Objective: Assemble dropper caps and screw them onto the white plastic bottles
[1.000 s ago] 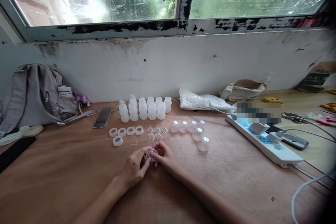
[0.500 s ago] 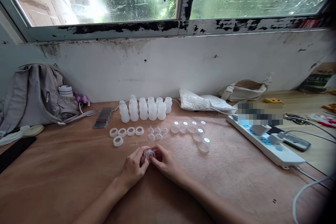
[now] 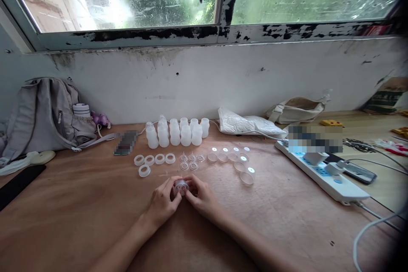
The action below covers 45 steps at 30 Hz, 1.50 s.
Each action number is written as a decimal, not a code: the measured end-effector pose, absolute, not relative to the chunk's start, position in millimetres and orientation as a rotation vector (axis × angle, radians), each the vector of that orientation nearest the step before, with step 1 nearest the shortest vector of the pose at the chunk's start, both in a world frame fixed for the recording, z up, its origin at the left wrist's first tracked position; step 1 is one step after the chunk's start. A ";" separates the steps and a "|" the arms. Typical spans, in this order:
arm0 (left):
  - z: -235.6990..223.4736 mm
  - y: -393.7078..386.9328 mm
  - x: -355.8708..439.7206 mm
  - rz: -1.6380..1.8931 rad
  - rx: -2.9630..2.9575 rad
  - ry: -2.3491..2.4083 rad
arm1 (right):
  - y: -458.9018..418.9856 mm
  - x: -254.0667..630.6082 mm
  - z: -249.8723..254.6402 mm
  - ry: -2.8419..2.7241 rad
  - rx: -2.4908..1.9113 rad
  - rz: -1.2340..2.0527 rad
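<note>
Between my left hand point(image 3: 162, 200) and my right hand point(image 3: 202, 196) is a translucent bottle ring point(image 3: 181, 185), gripped from both sides just above the tabletop. Fingers curl round its far edge and both thumbs press on the near side. A clear inner part seems to sit in it, partly hidden by the thumbs. Beyond my hands lie several clear bottle nipples point(image 3: 191, 158). Several white screw rings point(image 3: 144, 171) lie to their left, and several clear domed caps point(image 3: 247, 177) with white dots to their right. Small frosted bottles point(image 3: 175, 136) stand in a cluster behind these.
A power strip point(image 3: 328, 178) with plugs and cables runs along the right, beside a phone point(image 3: 360, 173). At the back are a white plastic package point(image 3: 251, 125) and a beige bag point(image 3: 296, 109). A grey backpack point(image 3: 41, 114) and a black flat object point(image 3: 22, 187) occupy the left.
The thumbs have shifted slightly lower on the bottle ring, so more of it shows. Both hands stay in nearly the same place. The view has moved very slightly.
</note>
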<state>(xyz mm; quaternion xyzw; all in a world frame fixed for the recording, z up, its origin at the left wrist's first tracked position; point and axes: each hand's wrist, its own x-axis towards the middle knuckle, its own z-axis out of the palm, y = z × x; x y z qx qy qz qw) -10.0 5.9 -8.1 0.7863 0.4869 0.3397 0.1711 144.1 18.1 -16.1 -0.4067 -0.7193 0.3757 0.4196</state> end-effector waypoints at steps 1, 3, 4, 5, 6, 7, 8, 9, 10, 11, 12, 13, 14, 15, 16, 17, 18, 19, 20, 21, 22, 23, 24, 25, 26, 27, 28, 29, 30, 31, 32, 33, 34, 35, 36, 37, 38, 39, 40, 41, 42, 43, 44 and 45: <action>-8.3 5.7 -9.5 0.973 2.223 1.402 | 18.0 143.6 -16.2 -1.815 -1.027 0.920; -9.0 5.0 -8.0 0.976 2.211 1.441 | 17.4 142.7 -15.8 -1.834 -1.036 0.885; -9.4 4.5 -7.2 0.973 2.207 1.461 | 17.0 142.3 -15.4 -1.841 -1.041 0.873; -9.7 3.8 -6.3 0.967 2.203 1.479 | 16.5 141.9 -15.0 -1.846 -1.045 0.864; -9.8 3.1 -5.5 0.962 2.201 1.493 | 16.1 141.5 -14.7 -1.850 -1.048 0.857; -9.9 2.3 -4.8 0.959 2.200 1.505 | 15.7 141.1 -14.6 -1.853 -1.051 0.850; -9.9 1.6 -4.3 0.958 2.201 1.512 | 15.4 140.8 -14.8 -1.855 -1.055 0.842; -9.8 1.1 -4.1 0.959 2.201 1.517 | 15.2 140.6 -15.1 -1.856 -1.059 0.833; -9.7 0.8 -4.1 0.960 2.200 1.519 | 15.0 140.4 -15.5 -1.855 -1.064 0.821; -9.6 0.8 -4.3 0.963 2.197 1.517 | 14.9 140.3 -15.9 -1.854 -1.067 0.810; -9.6 1.1 -4.8 0.969 2.189 1.512 | 14.8 140.5 -16.1 -1.852 -1.067 0.803; -9.7 1.6 -5.4 0.977 2.178 1.504 | 14.8 140.8 -16.1 -1.850 -1.062 0.807; -9.9 2.3 -6.2 0.984 2.168 1.491 | 14.9 141.2 -15.8 -1.845 -1.053 0.821; -10.1 3.0 -6.8 0.991 2.160 1.474 | 15.0 141.8 -15.3 -1.840 -1.042 0.844; -10.3 3.7 -7.4 0.995 2.154 1.455 | 15.1 142.4 -14.6 -1.835 -1.033 0.869; -10.4 4.2 -7.8 0.996 2.147 1.435 | 15.3 143.0 -13.9 -1.831 -1.029 0.886; -10.4 4.5 -8.0 0.994 2.138 1.417 | 15.5 143.5 -13.2 -1.829 -1.031 0.889; -10.1 4.6 -7.9 0.992 2.124 1.401 | 15.6 143.9 -12.5 -1.829 -1.036 0.876; -9.6 4.5 -7.7 0.995 2.106 1.387 | 15.8 144.1 -12.1 -1.829 -1.043 0.848; -9.0 4.4 -7.3 1.003 2.082 1.378 | 15.9 144.1 -11.8 -1.831 -1.049 0.814; -8.2 4.1 -6.7 1.010 2.058 1.370 | 16.0 143.9 -11.6 -1.831 -1.055 0.780; -7.2 3.9 -6.2 1.018 2.036 1.365 | 16.2 143.7 -11.5 -1.832 -1.059 0.754; -6.1 3.7 -5.6 1.025 2.015 1.363 | 16.3 143.4 -11.5 -1.835 -1.063 0.736; -5.0 3.5 -5.1 1.029 1.997 1.364 | 16.4 143.2 -11.4 -1.840 -1.067 0.728; -3.9 3.4 -4.7 1.029 1.981 1.367 | 16.5 142.9 -11.3 -1.845 -1.070 0.728; -2.7 3.2 -4.4 1.027 1.968 1.368 | 16.5 142.8 -11.1 -1.848 -1.071 0.734; -1.7 3.1 -4.2 1.026 1.957 1.370 | 16.4 142.7 -10.9 -1.846 -1.070 0.743; -0.7 3.0 -4.1 1.023 1.945 1.371 | 16.4 142.6 -10.7 -1.842 -1.068 0.753; 0.2 3.0 -4.1 1.018 1.933 1.370 | 16.3 142.6 -10.6 -1.833 -1.066 0.763; 1.0 3.0 -4.1 1.013 1.921 1.368 | 16.3 142.7 -10.6 -1.823 -1.065 0.770; 1.5 3.0 -4.1 1.009 1.909 1.367 | 16.4 142.8 -10.8 -1.813 -1.066 0.774; 2.0 3.1 -4.0 1.008 1.895 1.365 | 16.5 142.9 -11.2 -1.805 -1.067 0.775; 2.2 3.3 -4.0 1.010 1.880 1.361 | 16.8 143.0 -11.8 -1.799 -1.068 0.777; 2.4 3.5 -3.8 1.012 1.864 1.355 | 17.1 143.1 -12.6 -1.794 -1.068 0.779; 2.4 3.6 -3.6 1.013 1.845 1.347 | 17.4 143.1 -13.4 -1.788 -1.068 0.783; 2.4 3.7 -3.3 1.013 1.824 1.339 | 17.7 143.2 -14.2 -1.783 -1.067 0.788; 2.3 3.7 -2.9 1.011 1.804 1.333 | 18.0 143.3 -14.9 -1.780 -1.067 0.792; 2.1 3.7 -2.5 1.007 1.789 1.327 | 18.3 143.3 -15.4 -1.776 -1.068 0.793; 1.8 3.4 -2.1 1.002 1.778 1.325 | 18.4 143.2 -15.5 -1.775 -1.071 0.791; 1.4 3.2 -1.6 1.000 1.774 1.327 | 18.4 143.1 -15.4 -1.776 -1.075 0.787; 0.8 2.8 -1.2 1.000 1.775 1.327 | 18.3 143.0 -15.1 -1.780 -1.080 0.781; 0.1 2.5 -0.8 1.001 1.782 1.323 | 18.0 142.8 -14.5 -1.784 -1.085 0.776; -0.7 2.1 -0.5 1.001 1.791 1.318 | 17.7 142.6 -13.8 -1.788 -1.089 0.773; -1.6 1.9 -0.3 1.000 1.799 1.314 | 17.4 142.3 -13.2 -1.793 -1.090 0.771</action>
